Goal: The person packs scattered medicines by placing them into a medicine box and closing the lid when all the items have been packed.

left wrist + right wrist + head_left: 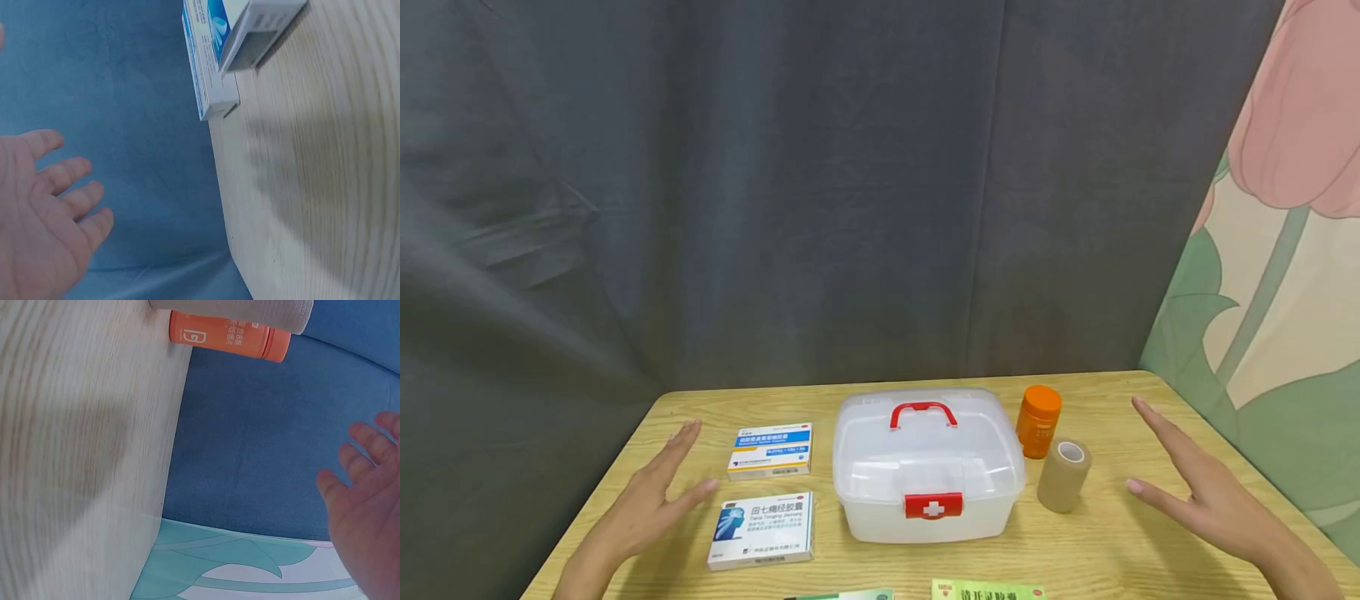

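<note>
My left hand (pixel 643 504) hovers above the table's left side, fingers extended and holding nothing. Nearest to it are a white-and-blue medicine box (pixel 771 451) and, closer to me, a second medicine box (pixel 762 530) with a blue picture. On the right, my right hand (pixel 1213 496) is likewise raised with fingers extended and nothing in it. Beside that hand stand a beige bandage roll (pixel 1063 476) and an orange bottle (pixel 1039 422). Between the hands sits a translucent first-aid box (pixel 928 467), its lid closed, with a red handle and red latch.
A green medicine box (pixel 988 590) and another box (pixel 840 595) are cut off at the bottom edge of the head view. Behind the wooden table (pixel 1097 550) hangs a dark curtain (pixel 827 192). A flower-patterned wall covering (pixel 1285 275) borders the right side.
</note>
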Motion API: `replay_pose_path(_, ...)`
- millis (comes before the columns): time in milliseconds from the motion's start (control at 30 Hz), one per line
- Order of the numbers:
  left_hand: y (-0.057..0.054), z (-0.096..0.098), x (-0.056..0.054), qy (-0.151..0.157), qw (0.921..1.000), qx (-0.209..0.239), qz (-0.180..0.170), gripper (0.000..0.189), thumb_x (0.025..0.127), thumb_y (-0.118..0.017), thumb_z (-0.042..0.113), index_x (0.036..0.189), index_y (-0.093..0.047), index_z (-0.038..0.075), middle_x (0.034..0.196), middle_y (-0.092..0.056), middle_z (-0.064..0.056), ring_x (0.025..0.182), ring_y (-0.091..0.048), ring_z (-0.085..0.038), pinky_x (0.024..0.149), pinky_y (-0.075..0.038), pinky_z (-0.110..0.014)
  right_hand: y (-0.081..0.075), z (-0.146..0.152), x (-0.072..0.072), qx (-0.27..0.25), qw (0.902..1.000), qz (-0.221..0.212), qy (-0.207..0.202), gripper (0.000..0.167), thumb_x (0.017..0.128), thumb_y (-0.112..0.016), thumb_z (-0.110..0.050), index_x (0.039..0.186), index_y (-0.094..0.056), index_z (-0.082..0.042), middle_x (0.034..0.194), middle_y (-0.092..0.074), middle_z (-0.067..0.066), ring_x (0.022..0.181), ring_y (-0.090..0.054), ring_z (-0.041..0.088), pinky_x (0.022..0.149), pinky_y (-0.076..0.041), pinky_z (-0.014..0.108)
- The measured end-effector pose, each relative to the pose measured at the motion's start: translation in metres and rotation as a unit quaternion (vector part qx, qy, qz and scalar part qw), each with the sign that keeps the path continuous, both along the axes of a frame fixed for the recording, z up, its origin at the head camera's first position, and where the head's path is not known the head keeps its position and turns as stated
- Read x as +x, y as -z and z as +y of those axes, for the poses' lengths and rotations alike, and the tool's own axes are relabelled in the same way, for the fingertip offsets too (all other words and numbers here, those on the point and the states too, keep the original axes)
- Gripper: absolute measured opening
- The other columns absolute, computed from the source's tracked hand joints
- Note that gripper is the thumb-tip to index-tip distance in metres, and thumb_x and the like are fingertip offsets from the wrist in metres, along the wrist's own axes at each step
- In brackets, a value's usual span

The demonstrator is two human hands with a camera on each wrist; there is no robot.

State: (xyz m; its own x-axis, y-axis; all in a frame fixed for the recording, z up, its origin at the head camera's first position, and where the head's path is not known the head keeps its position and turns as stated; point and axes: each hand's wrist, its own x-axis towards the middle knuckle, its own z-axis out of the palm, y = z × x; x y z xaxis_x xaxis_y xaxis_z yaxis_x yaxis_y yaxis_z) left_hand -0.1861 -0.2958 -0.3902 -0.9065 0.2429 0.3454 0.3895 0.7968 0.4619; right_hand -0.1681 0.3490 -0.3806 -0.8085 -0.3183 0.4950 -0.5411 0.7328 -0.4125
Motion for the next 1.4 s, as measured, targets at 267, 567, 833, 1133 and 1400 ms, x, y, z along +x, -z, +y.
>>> replay_pose_path(267,0.002,0.009,0.000,-0.005,0.9996,0.012,0.026,0.084,0.087,-0.072,0.037,0.154,-0.028,0.013,0.151,-0.032,-0.022,0.134,-0.030,-0.047,0.098,-0.031,-0.068,-0.001,-0.003,0.000,-0.011,0.9998,0.017,-0.005,0.094,0.079,-0.077,-0.007,0.155,-0.022,-0.017,0.156,-0.026,-0.001,0.136,-0.018,-0.006,0.098,-0.013,0.002)
replay_pose_path(567,0.002,0.016,-0.001,-0.006,0.9992,0.025,0.031,0.080,0.086,-0.073,0.037,0.152,-0.033,0.016,0.146,-0.040,-0.022,0.131,-0.036,-0.046,0.097,-0.033,-0.067,-0.002,-0.008,0.001,-0.014,0.9994,0.030,-0.012,0.095,0.076,-0.079,-0.007,0.154,-0.025,-0.015,0.153,-0.031,0.001,0.136,-0.020,-0.002,0.100,-0.014,0.004)
replay_pose_path(833,-0.001,0.023,-0.002,-0.005,0.9980,0.035,0.052,0.076,0.086,-0.074,0.032,0.150,-0.037,0.015,0.143,-0.044,-0.021,0.128,-0.040,-0.045,0.095,-0.035,-0.068,0.000,-0.009,0.000,-0.028,0.9988,0.032,-0.023,0.094,0.074,-0.080,-0.004,0.152,-0.028,-0.011,0.151,-0.031,-0.003,0.136,-0.021,-0.001,0.099,-0.016,0.004)
replay_pose_path(1133,-0.001,0.030,-0.005,-0.001,0.9974,0.049,0.053,0.079,0.085,-0.075,0.031,0.151,-0.035,0.018,0.144,-0.044,-0.017,0.126,-0.044,-0.043,0.094,-0.039,-0.064,0.000,-0.014,-0.003,-0.035,0.9970,0.055,-0.042,0.091,0.068,-0.083,-0.001,0.146,-0.036,-0.002,0.148,-0.035,-0.007,0.132,-0.029,0.002,0.096,-0.024,0.006)
replay_pose_path(1400,-0.002,0.037,-0.010,0.019,0.9953,0.075,0.058,0.075,0.085,-0.076,0.026,0.149,-0.039,0.012,0.143,-0.045,-0.016,0.121,-0.050,-0.039,0.094,-0.046,-0.052,-0.001,-0.020,-0.006,-0.040,0.9967,0.048,-0.052,0.092,0.069,-0.082,-0.001,0.148,-0.034,-0.002,0.148,-0.036,-0.006,0.133,-0.029,0.003,0.097,-0.026,0.008)
